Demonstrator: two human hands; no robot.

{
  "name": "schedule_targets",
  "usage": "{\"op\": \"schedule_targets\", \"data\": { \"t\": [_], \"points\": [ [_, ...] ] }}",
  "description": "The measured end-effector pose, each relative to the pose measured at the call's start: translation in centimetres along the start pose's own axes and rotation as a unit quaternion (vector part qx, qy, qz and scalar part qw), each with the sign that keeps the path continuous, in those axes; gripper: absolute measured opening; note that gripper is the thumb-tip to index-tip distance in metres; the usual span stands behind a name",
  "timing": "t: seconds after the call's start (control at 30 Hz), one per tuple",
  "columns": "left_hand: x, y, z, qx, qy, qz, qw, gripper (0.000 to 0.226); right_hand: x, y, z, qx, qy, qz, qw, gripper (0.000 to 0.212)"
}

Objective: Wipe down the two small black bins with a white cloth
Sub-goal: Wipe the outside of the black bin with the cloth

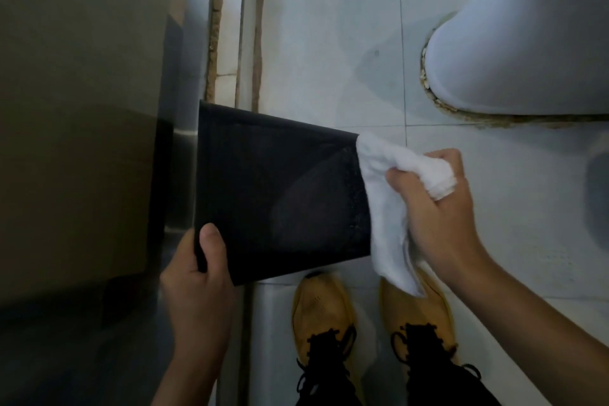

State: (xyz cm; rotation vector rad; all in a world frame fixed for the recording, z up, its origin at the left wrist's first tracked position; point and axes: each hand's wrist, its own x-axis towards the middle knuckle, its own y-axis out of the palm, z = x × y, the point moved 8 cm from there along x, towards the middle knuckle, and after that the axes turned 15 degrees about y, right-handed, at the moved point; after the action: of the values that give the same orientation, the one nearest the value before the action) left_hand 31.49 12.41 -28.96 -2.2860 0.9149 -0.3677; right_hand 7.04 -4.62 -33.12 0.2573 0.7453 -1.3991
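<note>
A small black bin (280, 194) is held on its side in the air above the floor, its rim to the left and its base to the right. My left hand (197, 277) grips the rim at the lower left corner, thumb on the outer wall. My right hand (438, 208) grips a bunched white cloth (385, 201), which lies against the bin's base edge and hangs down past it. Only one bin is in view.
A white toilet base (514, 53) stands on the pale tiled floor (329, 43) at the upper right. A dark cabinet or wall (79, 109) fills the left side. My two tan shoes (324, 310) stand below the bin.
</note>
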Motion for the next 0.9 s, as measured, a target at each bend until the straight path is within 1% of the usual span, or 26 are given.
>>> {"op": "schedule_targets", "data": {
  "t": [0.03, 0.1, 0.17, 0.2, 0.27, 0.33, 0.37, 0.43, 0.53, 0.57, 0.6, 0.63, 0.67, 0.7, 0.73, 0.77, 0.8, 0.87, 0.9],
  "points": [
    [0.0, 0.0, 0.0, -0.002, -0.001, -0.001, 1.000, 0.035, -0.3, -0.6, 0.2, 0.027, 0.016, 0.010, 0.999, 0.005],
    [0.1, 0.0, 0.0, -0.004, -0.004, -0.001, 1.000, 0.036, -0.9, -1.0, 0.5, 0.086, 0.051, 0.052, 0.994, 0.014],
    [0.1, 0.0, 0.0, -0.003, -0.005, 0.000, 1.000, 0.036, -1.8, -1.0, 0.9, 0.142, 0.103, 0.100, 0.979, 0.019],
    [0.1, 0.0, -0.1, -0.001, -0.003, -0.001, 1.000, 0.036, -2.1, -0.8, 0.9, 0.175, 0.125, 0.135, 0.967, 0.020],
    [0.1, 0.0, 0.0, 0.004, 0.001, -0.003, 1.000, 0.036, -2.9, -0.1, 1.9, 0.252, 0.160, 0.212, 0.931, 0.021],
    [0.1, -0.1, 0.2, 0.010, 0.006, -0.006, 1.000, 0.038, -3.4, 1.3, 3.7, 0.302, 0.173, 0.293, 0.890, 0.035],
    [0.2, -0.2, 0.3, 0.017, 0.015, -0.010, 1.000, 0.040, -3.5, 2.1, 4.3, 0.310, 0.185, 0.324, 0.874, 0.037],
    [0.3, -0.3, 0.3, 0.029, 0.029, -0.018, 0.999, 0.042, -2.7, 3.7, 4.0, 0.287, 0.225, 0.348, 0.864, 0.032],
    [0.2, -0.3, 0.3, 0.025, 0.026, -0.023, 0.999, 0.041, -0.8, 5.6, 2.0, 0.167, 0.265, 0.320, 0.894, 0.016],
    [0.2, -0.2, 0.2, 0.025, 0.026, -0.023, 0.999, 0.041, -0.1, 5.8, 1.5, 0.125, 0.260, 0.297, 0.910, 0.016],
    [0.2, -0.2, 0.3, 0.022, 0.024, -0.023, 0.999, 0.041, 1.0, 5.5, 0.9, 0.079, 0.239, 0.254, 0.934, 0.016],
    [0.2, -0.1, 0.3, 0.017, 0.020, -0.021, 0.999, 0.041, 1.8, 4.9, 0.6, 0.030, 0.206, 0.193, 0.959, 0.016],
    [0.2, -0.1, 0.3, 0.015, 0.020, -0.019, 1.000, 0.042, 2.4, 4.1, 0.6, -0.015, 0.163, 0.132, 0.978, 0.016],
    [0.2, -0.1, 0.3, 0.015, 0.023, -0.018, 0.999, 0.042, 2.6, 3.5, 1.0, -0.052, 0.115, 0.077, 0.989, 0.019],
    [0.2, -0.1, 0.2, 0.021, 0.029, -0.018, 0.999, 0.042, 2.4, 3.0, 1.5, -0.080, 0.063, 0.032, 0.994, 0.026],
    [0.2, -0.2, 0.1, 0.026, 0.035, -0.020, 0.999, 0.042, 2.0, 2.7, 2.0, -0.102, 0.019, 0.000, 0.995, 0.037],
    [0.2, -0.2, 0.1, 0.028, 0.038, -0.021, 0.999, 0.041, 1.5, 2.8, 2.3, -0.117, -0.020, -0.020, 0.993, 0.053],
    [0.2, -0.3, 0.2, 0.026, 0.038, -0.023, 0.999, 0.042, 0.1, 4.0, 2.7, -0.146, -0.062, -0.007, 0.987, 0.082],
    [0.2, -0.3, 0.1, 0.027, 0.038, -0.022, 0.999, 0.042, -0.7, 4.9, 2.8, -0.184, -0.075, 0.007, 0.980, 0.091]
  ]
}}
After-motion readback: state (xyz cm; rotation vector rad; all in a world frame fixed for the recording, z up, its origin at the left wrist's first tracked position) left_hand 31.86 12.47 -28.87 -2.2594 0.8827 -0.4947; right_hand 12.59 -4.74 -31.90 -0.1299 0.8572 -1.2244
